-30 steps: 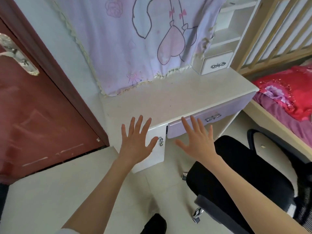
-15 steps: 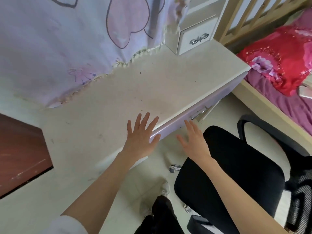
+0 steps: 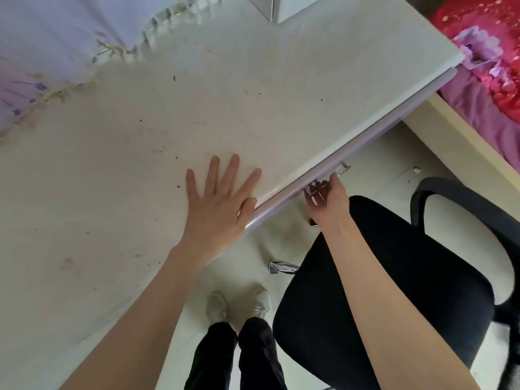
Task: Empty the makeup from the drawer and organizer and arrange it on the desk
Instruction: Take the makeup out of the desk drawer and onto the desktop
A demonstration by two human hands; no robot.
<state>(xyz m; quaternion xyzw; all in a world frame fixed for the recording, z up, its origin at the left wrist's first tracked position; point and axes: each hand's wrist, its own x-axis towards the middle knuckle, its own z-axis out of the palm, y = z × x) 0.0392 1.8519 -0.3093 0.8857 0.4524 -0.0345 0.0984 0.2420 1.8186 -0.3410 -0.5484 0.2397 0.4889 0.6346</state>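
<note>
1. Under the front edge of the desk (image 3: pixel 253 108), the drawer (image 3: pixel 351 153) sits closed, its makeup hidden. It is stiff and probably slides easily when pulled straight by its metal handle (image 3: pixel 342 170).
2. The left hand (image 3: pixel 222 204) lies spread flat on the desktop, beside the drawer's corner.
3. The right hand (image 3: pixel 327 199) curls its fingers around that handle from below.

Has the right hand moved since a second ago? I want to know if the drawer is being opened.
Yes. The right hand went from hovering open before the drawer to gripping its handle.
</note>
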